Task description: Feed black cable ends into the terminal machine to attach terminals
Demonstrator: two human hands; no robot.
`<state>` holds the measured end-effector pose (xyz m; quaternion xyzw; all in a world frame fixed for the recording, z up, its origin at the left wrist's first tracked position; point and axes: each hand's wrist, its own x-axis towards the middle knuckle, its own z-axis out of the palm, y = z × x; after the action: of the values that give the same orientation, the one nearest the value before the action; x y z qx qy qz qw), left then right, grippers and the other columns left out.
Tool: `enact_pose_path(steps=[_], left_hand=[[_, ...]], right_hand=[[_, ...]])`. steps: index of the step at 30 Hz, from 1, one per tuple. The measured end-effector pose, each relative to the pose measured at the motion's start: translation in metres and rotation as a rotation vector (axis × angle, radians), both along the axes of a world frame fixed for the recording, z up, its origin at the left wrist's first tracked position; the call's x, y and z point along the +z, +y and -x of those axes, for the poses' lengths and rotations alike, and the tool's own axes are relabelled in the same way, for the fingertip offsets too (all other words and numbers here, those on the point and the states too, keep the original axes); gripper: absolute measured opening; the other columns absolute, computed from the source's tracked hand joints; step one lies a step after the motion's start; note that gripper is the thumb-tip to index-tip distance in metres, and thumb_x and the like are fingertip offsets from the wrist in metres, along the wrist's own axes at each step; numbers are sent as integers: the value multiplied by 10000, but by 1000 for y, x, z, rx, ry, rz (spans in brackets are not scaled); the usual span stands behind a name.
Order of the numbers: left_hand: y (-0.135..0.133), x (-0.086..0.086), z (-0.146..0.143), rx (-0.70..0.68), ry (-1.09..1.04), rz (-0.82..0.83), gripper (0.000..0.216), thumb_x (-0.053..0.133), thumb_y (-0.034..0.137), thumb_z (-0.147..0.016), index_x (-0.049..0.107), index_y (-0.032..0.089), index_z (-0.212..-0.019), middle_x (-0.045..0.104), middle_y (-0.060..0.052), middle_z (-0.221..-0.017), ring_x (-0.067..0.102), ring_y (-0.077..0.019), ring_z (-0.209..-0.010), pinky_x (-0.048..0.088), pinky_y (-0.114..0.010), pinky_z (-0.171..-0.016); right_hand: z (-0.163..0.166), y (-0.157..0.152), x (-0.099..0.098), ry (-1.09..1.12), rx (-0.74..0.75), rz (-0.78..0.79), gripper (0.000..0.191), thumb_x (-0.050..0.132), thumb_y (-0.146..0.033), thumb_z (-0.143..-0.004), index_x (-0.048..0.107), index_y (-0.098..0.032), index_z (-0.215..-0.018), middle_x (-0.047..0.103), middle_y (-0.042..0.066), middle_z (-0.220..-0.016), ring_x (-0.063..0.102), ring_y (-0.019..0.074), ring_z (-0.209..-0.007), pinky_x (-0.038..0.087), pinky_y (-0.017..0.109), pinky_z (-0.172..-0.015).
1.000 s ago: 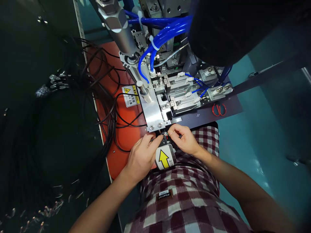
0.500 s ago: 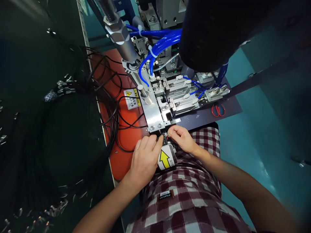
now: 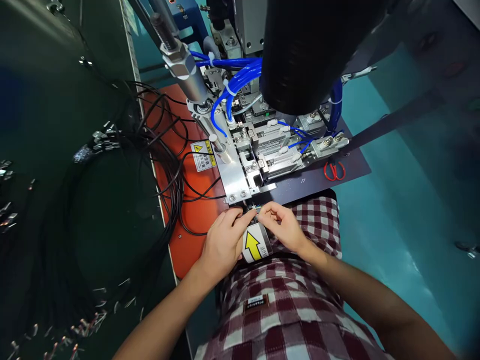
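Cable tip [image 3: 256, 208] pinched from both sides: left hand [image 3: 223, 242] and right hand [image 3: 284, 227] fingertips closed on it, just below fixture plate [image 3: 235, 179], above yellow-arrow label [image 3: 255, 243]. Likely best: grip near end, strands straight, wrists steady.

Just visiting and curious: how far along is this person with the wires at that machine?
In hand: the left hand and right hand pinch a small wire end at the machine's front plate, above the yellow arrow label. Done: cannot tell which cables are finished. Left: probably plenty, judging by the black cables coiled to the left.
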<state>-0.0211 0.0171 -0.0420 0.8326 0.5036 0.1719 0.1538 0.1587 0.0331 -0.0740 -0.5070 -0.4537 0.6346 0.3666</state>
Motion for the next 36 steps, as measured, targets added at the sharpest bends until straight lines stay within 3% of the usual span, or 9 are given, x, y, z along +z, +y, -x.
enact_pose_path(steps=[7,14,17,20,26,29,36], left_hand=[[0,-2,-1,40,-105,52,377,375,59,-868,587,155,-1165,609,-98,-1018,563,-203,-926,489,-323,-788],[-1,-2,0,30,-85,41,368,376,77,-882,588,159,-1171,606,-101,-1018,562,-205,-922,497,-333,-783],[0,-2,0,35,-69,29,370,377,68,-874,596,156,-1159,606,-101,-1013,564,-207,-918,499,-332,-780],[-1,-2,0,37,-61,25,382,382,61,-866,594,167,-1165,604,-95,-1009,564,-204,-912,500,-329,-780],[-1,-2,-1,41,-60,6,377,386,61,-867,597,162,-1162,599,-96,-1006,564,-205,-910,503,-326,-775],[-1,-1,-2,41,-64,4,365,390,63,-870,602,154,-1154,599,-100,-1004,566,-205,-908,503,-327,-782],[-2,-2,-2,53,-68,-3,396,393,70,-872,577,196,-1199,589,-87,-1000,568,-202,-915,504,-327,-780]], right_hand=[[11,-6,10,-27,-86,84,181,637,-335,-795,609,-163,-743,494,-36,-563,415,96,-478,333,224,-450],[5,-5,23,-682,-25,-512,148,536,-245,-877,640,-192,-786,616,25,-644,526,155,-589,384,295,-651],[4,-3,22,-721,13,-575,144,513,-244,-897,629,-187,-833,632,38,-678,527,164,-601,370,305,-660],[5,-1,15,-620,-10,-477,132,495,-260,-908,593,-194,-849,599,18,-667,524,150,-586,380,284,-621],[7,-1,-7,-164,-76,-125,184,511,-359,-902,540,-192,-829,513,-26,-647,469,113,-532,371,232,-498],[4,1,-10,-40,-72,1,245,530,-418,-890,536,-185,-817,467,-49,-595,423,94,-485,342,220,-459],[13,8,-1,87,-93,50,297,589,-456,-844,504,-189,-744,428,-71,-544,363,79,-452,304,216,-441]])
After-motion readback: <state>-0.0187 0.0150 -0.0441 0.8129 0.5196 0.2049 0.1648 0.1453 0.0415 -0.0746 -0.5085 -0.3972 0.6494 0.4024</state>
